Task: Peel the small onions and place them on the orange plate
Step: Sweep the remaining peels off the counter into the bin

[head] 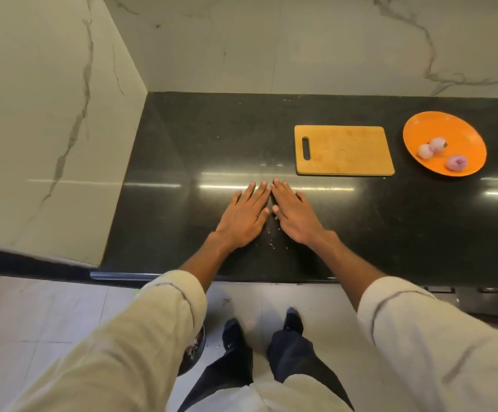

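Observation:
An orange plate (450,129) sits at the right of the black counter. Three peeled pale pink onions lie on it: two touching (425,151) (437,144) and one (456,162) nearer the front rim. My left hand (243,217) and my right hand (294,214) lie flat, palms down, side by side on the counter near its front, fingertips almost touching. Both hold nothing. They are well left of the plate.
A wooden cutting board (344,150) with a handle slot lies between my hands and the plate. Small peel scraps (271,243) dot the counter between my wrists. A dark bin with peels (194,347) stands on the floor under my left sleeve. Marble walls close off the back and left.

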Motion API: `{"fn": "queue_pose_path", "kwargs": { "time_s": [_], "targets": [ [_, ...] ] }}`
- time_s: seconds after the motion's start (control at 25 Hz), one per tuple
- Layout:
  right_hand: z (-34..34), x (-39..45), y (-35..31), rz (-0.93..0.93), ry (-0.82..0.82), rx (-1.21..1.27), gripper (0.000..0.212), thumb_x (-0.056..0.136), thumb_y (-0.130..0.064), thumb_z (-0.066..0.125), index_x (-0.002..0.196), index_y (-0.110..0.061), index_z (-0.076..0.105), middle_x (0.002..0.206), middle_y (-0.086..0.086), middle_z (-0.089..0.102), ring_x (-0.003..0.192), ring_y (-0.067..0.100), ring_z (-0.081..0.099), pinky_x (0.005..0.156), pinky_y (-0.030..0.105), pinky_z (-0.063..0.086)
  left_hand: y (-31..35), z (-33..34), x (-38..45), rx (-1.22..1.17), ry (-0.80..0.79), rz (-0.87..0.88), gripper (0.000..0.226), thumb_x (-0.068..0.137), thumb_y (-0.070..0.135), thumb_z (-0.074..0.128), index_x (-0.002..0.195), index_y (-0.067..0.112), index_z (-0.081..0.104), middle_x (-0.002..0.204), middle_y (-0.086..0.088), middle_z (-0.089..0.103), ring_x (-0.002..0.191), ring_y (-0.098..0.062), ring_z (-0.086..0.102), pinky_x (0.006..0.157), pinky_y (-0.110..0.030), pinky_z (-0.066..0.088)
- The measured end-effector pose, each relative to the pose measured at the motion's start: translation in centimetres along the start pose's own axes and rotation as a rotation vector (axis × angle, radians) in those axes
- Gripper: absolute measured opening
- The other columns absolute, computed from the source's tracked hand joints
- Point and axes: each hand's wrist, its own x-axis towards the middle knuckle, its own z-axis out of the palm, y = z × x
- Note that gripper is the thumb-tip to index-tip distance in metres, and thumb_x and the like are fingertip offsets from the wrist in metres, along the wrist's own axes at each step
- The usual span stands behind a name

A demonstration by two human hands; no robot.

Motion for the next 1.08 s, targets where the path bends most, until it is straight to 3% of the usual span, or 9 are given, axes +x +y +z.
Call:
{"fn": "queue_pose_path", "kwargs": {
  "time_s": [0.2,0.28,0.36,0.44,0.56,0.76,0.92,1.0,1.08],
  "targets": [
    [1.6,-6.9,-2.0,-0.032,-0.012,0.178,0.060,0.113,-0.018,0.040,0.168,-0.016,0.018,0.177,-0.002,0.009,0.162,0.014,0.003,0.131,0.039,0.006,2.0,2.2,-6.6,-0.005,-0.008,0.072,0.062,0.116,0.042,0.022,0.171,0.020,0.002,0.179,0.003,-0.005,0.165,-0.012,-0.008,0.134,-0.039,-0.004],
    [1.8,-9.0,-2.3,-0.052,-0.017,0.258,0.058,0.112,-0.012,0.043,0.167,-0.016,0.024,0.175,-0.002,0.017,0.161,0.012,0.010,0.131,0.038,0.012,2.2,2.6,-8.6,-0.162,-0.001,0.110,0.061,0.116,0.035,0.029,0.171,0.020,0.008,0.179,0.005,0.001,0.164,-0.008,-0.004,0.133,-0.032,-0.003],
    [1.3,-10.4,-1.9,0.019,0.060,0.361,0.061,0.107,0.000,0.045,0.165,-0.018,0.033,0.171,-0.002,0.030,0.157,0.010,0.022,0.129,0.036,0.024,2.2,2.9,-10.3,-0.375,0.079,0.043,0.062,0.110,0.021,0.043,0.170,0.017,0.026,0.177,0.002,0.020,0.164,-0.011,0.012,0.134,-0.031,0.008],
    [0.6,-10.8,-0.8,0.189,0.203,0.415,0.068,0.103,0.010,0.046,0.164,-0.018,0.035,0.169,0.001,0.035,0.155,0.012,0.028,0.127,0.037,0.030,2.4,3.1,-12.0,-0.380,0.273,-0.147,0.055,0.107,0.012,0.053,0.162,0.011,0.043,0.165,-0.005,0.042,0.154,-0.018,0.035,0.129,-0.036,0.031],
    [1.3,-10.5,-1.6,0.292,0.223,0.303,0.067,0.104,0.005,0.045,0.166,-0.012,0.025,0.175,0.007,0.020,0.162,0.023,0.014,0.131,0.048,0.020,3.1,3.3,-12.7,-0.267,0.427,-0.327,0.045,0.107,0.018,0.064,0.149,0.003,0.058,0.132,-0.009,0.058,0.119,-0.018,0.049,0.105,-0.037,0.053],
    [3.6,-11.0,-4.7,0.027,0.086,0.303,0.076,0.100,0.012,0.046,0.168,-0.014,0.020,0.176,0.004,0.014,0.163,0.019,0.010,0.132,0.043,0.017,4.7,2.7,-10.4,-0.225,0.329,-0.351,0.038,0.104,0.018,0.068,0.140,0.004,0.067,0.121,-0.011,0.068,0.114,-0.028,0.062,0.098,-0.038,0.052],
    [1.6,-9.8,-2.6,0.174,0.148,0.412,0.076,0.098,0.015,0.049,0.165,-0.017,0.032,0.170,0.006,0.032,0.157,0.023,0.030,0.127,0.042,0.032,6.1,2.3,-9.0,-0.291,0.322,-0.342,0.044,0.102,0.014,0.070,0.145,0.010,0.063,0.119,-0.006,0.071,0.110,-0.024,0.068,0.098,-0.037,0.053],
    [1.9,-9.6,-3.1,0.101,0.053,0.314,0.081,0.096,0.015,0.049,0.167,-0.015,0.025,0.174,0.005,0.023,0.161,0.022,0.019,0.130,0.045,0.024,6.1,1.9,-8.6,-0.317,0.302,-0.373,0.052,0.100,0.014,0.073,0.150,0.011,0.059,0.122,-0.006,0.068,0.110,-0.023,0.067,0.098,-0.036,0.052],
    [2.1,-9.7,-4.1,-0.022,-0.052,0.325,0.082,0.096,0.014,0.051,0.167,-0.018,0.027,0.172,0.004,0.031,0.158,0.022,0.027,0.126,0.043,0.032,5.9,1.8,-8.4,-0.311,0.263,-0.359,0.056,0.099,0.012,0.074,0.152,0.012,0.057,0.124,-0.007,0.062,0.108,-0.025,0.066,0.096,-0.038,0.054]
  ]
}}
